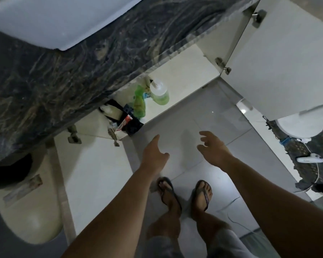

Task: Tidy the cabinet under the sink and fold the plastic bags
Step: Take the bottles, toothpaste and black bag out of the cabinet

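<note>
Reaching toward open cabinet (175, 75): left hand (153, 155) and right hand (213, 148) empty, fingers loosely apart, above floor.

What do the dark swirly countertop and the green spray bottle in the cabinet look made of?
Dark veined countertop: probably polished stone, granite or marble, given swirling grey veins and a thick slab edge. Green spray bottle: seemingly translucent plastic, since light glows through its body.
</note>
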